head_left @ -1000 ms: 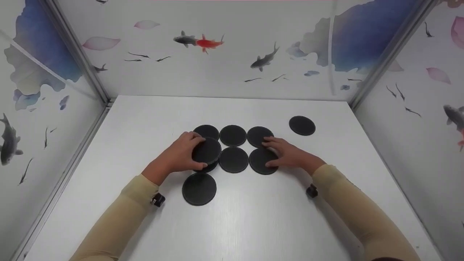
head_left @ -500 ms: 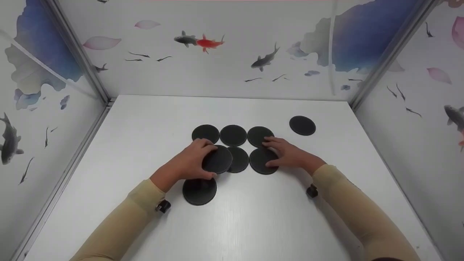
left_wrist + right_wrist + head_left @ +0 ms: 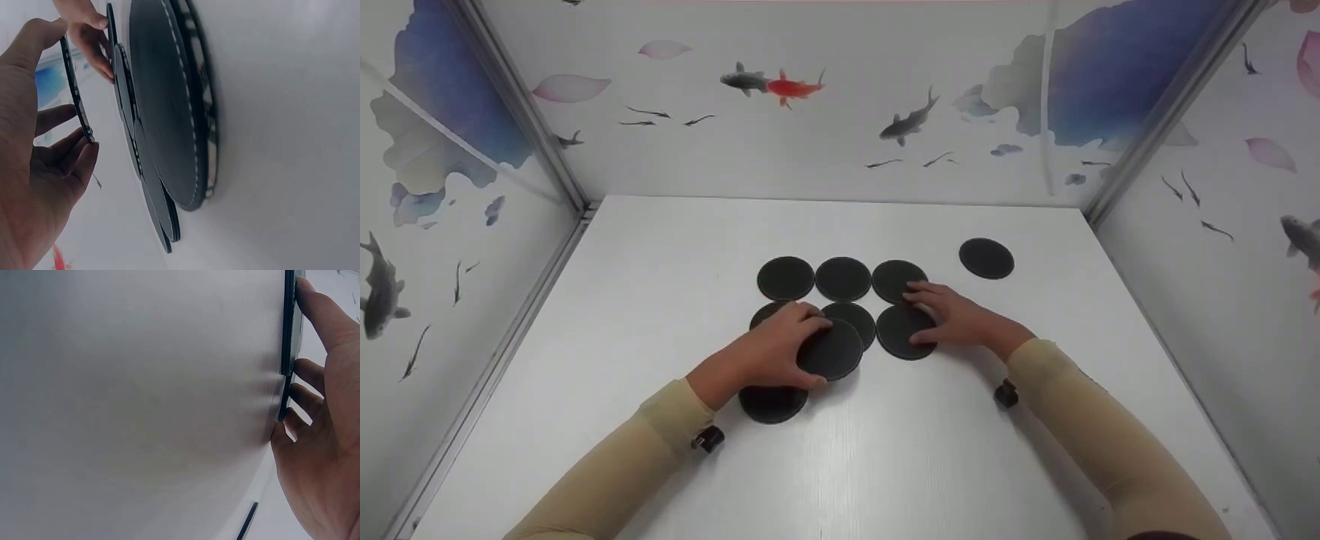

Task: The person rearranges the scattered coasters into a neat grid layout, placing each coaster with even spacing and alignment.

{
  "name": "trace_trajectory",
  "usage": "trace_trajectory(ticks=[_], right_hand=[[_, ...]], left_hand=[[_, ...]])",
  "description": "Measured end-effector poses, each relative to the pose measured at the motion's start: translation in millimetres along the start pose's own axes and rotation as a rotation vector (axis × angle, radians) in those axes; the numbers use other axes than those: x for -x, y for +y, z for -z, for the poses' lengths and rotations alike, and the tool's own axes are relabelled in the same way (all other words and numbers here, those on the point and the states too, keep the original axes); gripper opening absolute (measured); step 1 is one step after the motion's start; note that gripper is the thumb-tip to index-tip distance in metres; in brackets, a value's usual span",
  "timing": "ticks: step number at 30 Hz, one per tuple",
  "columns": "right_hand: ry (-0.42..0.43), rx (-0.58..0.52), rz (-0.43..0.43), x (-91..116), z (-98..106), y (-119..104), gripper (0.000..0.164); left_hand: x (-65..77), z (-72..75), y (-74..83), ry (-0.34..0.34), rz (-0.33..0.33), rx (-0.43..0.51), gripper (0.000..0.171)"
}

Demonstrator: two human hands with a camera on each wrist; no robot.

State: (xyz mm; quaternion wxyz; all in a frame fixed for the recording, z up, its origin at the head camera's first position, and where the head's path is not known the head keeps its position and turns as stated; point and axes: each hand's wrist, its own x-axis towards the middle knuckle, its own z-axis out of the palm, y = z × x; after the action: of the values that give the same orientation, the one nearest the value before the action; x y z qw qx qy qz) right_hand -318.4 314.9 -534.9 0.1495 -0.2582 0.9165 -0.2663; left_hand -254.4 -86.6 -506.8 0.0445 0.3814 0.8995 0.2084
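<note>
My left hand [image 3: 769, 349] pinches a round black coaster [image 3: 831, 350] by its edge, thumb on the near side and fingers on the far side. In the left wrist view that coaster [image 3: 75, 90] hangs tilted above the others, apart from them. Under it in the head view, the middle coaster [image 3: 855, 321] of the second row is partly covered. My right hand [image 3: 964, 319] rests at the right end of the rows, its fingers on the far-right coaster [image 3: 894, 279] and its thumb on the near-right coaster [image 3: 901, 330].
Two more coasters, the far-left [image 3: 785, 278] and far-middle [image 3: 843, 279], lie side by side. A near-left coaster [image 3: 772, 406] and another [image 3: 763, 312] sit partly behind my left hand. One lone coaster [image 3: 986, 258] lies back right. Printed walls [image 3: 840, 165] enclose the white table [image 3: 922, 450].
My left hand has carried its coaster right and toward me, from over the left coaster of the second row to beside the middle one. The right hand stays in place.
</note>
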Motion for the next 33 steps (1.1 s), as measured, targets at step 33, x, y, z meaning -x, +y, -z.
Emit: trace_trajectory(ticks=[33], right_hand=[[0.009,0.015,0.0,0,-2,1,0.088]], left_hand=[[-2.1,-27.0,35.1,-0.156,-0.094,-0.117,0.089]])
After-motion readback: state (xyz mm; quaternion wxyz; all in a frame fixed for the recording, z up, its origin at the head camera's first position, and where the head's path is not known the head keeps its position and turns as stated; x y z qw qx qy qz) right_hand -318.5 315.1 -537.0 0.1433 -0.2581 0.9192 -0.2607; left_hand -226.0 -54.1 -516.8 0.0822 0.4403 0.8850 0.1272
